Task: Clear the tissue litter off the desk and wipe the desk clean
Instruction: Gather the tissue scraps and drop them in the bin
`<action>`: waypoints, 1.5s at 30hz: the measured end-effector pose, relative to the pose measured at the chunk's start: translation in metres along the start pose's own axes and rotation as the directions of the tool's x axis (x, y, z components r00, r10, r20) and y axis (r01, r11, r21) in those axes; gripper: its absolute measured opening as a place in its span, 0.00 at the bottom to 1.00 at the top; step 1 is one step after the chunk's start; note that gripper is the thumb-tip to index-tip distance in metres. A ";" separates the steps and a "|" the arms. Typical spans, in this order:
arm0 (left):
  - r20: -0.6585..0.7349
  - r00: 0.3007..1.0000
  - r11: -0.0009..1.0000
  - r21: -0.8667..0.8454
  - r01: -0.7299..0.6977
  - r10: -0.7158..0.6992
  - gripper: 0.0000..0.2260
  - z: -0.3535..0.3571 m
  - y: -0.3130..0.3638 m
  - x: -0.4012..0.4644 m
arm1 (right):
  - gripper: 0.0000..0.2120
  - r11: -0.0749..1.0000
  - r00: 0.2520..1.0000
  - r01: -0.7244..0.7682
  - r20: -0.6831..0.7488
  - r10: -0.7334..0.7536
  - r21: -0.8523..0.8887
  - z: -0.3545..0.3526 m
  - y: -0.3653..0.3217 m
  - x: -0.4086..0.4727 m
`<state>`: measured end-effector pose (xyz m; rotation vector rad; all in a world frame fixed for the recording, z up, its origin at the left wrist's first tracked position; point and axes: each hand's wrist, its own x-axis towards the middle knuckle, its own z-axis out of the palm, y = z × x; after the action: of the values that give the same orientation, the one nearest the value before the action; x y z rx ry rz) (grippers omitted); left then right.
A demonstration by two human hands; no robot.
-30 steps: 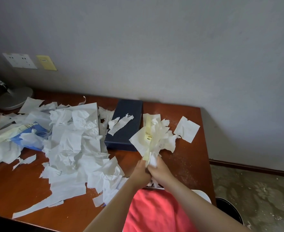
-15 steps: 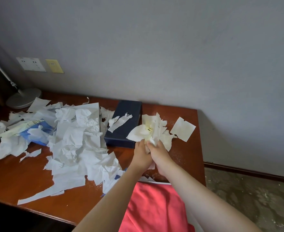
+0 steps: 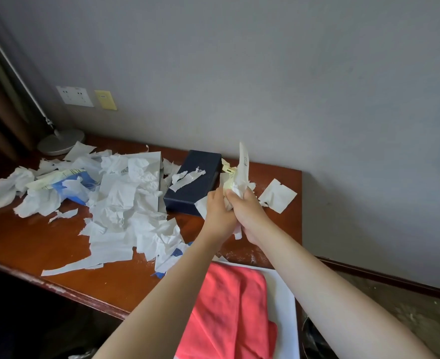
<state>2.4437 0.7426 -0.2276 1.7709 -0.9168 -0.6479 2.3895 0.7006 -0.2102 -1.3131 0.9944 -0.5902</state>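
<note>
Desk edge bare beside both hands squeezing tissue wad

Likely a hotel or bedroom: wooden desk against grey wall, sockets, lamp base, carpet.

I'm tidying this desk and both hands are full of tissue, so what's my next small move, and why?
Probably carry the tissue wad down to the dark bin showing at the lower right and drop it. Both the left hand and the right hand grip that wad, so neither can gather the big tissue pile on the desk until it goes.
</note>
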 end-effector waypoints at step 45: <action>0.343 0.930 0.986 0.045 -0.159 0.134 0.08 0.221 0.041 -0.192 | 0.16 0.984 0.909 -0.129 -0.382 0.165 0.119 -0.225 0.096 -0.184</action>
<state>2.1530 0.7750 -0.2659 1.6609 -1.3094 -0.8475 2.0905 0.7585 -0.2450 -1.0463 1.3648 -0.7905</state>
